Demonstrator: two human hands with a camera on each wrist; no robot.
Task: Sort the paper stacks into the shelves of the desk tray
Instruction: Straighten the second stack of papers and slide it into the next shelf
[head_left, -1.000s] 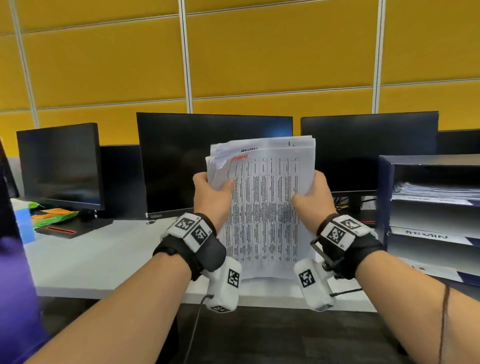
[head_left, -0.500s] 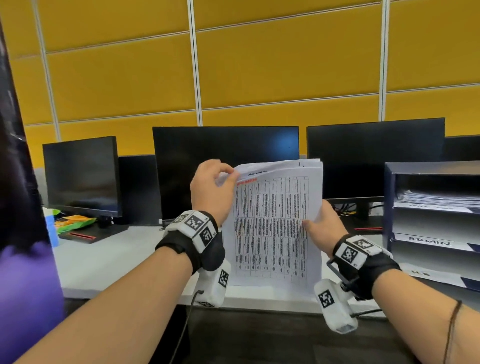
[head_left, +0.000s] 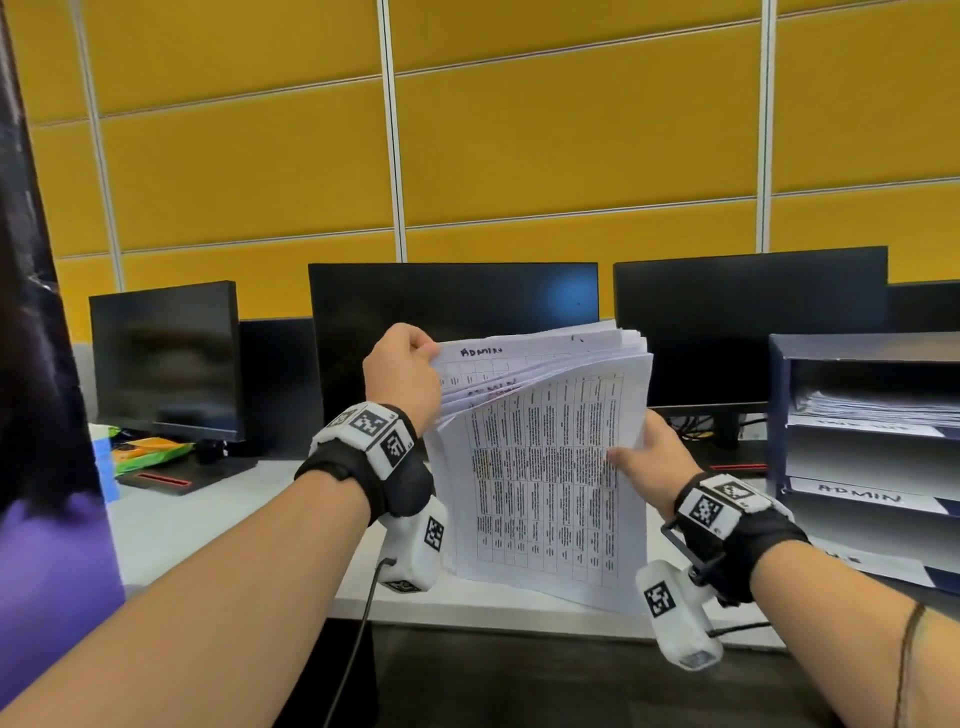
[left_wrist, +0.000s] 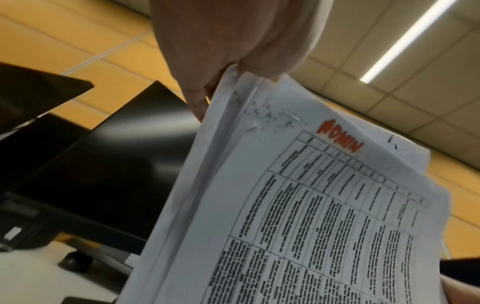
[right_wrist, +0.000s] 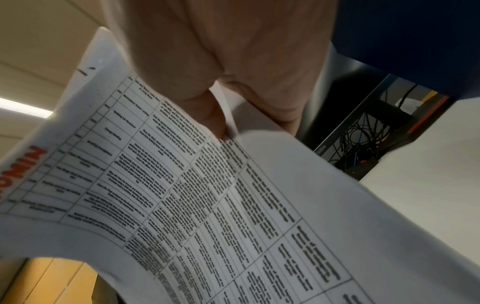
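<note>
My left hand (head_left: 401, 375) and right hand (head_left: 655, 458) both grip one thick white printed paper stack (head_left: 550, 483), pages fanned. Two visible sheets read "ADMIN"; so does one shelf label on the dark blue desk tray (head_left: 779, 415).

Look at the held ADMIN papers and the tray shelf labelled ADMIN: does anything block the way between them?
Nothing visible does. Both hands, left hand and right hand, hold the paper stack in open air left of the desk tray, whose ADMIN shelf faces it.

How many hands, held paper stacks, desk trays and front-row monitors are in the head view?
Hands: 2 (left hand, right hand)
Paper stack, held by both: 1
Desk tray: 1
Front-row monitors: 3 (left monitor, middle monitor, right monitor)
Total: 7
</note>
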